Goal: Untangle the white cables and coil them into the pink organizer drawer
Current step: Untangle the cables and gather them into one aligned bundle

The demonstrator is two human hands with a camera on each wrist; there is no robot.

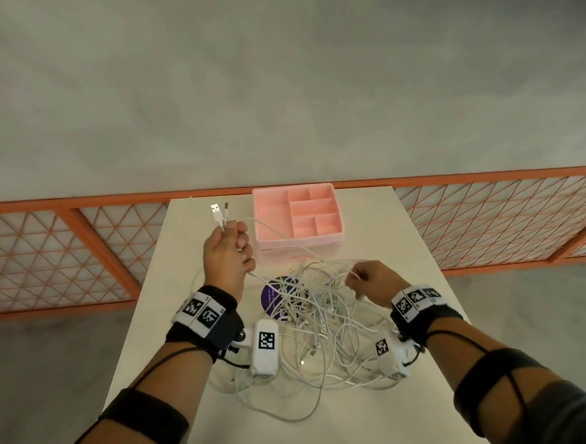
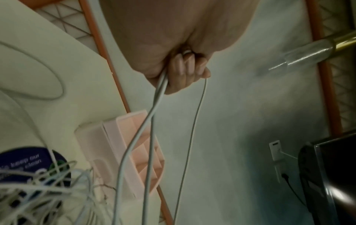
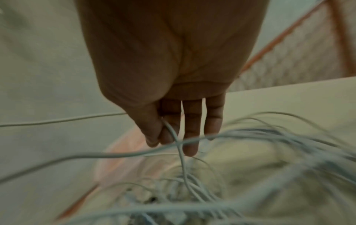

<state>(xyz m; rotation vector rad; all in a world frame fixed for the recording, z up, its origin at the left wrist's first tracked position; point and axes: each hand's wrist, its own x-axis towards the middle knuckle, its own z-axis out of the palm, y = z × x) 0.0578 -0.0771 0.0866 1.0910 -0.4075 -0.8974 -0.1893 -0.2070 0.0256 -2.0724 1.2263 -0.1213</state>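
A tangle of white cables (image 1: 318, 326) lies in the middle of the white table (image 1: 382, 422). My left hand (image 1: 229, 246) is raised to the left of the pink organizer (image 1: 296, 216) and grips white cable strands (image 2: 159, 94); two USB plugs (image 1: 219, 210) stick up out of the fist. My right hand (image 1: 367, 279) hovers over the right of the tangle and pinches one white cable (image 3: 174, 137) between thumb and forefinger, the other fingers straight. The organizer's divided compartments hold nothing.
A round purple sticker (image 1: 272, 297) lies under the tangle's left part. An orange mesh railing (image 1: 80, 248) runs behind and beside the table. In the left wrist view a black screen (image 2: 331, 175) and a brass-coloured pole (image 2: 342, 41) show to the right.
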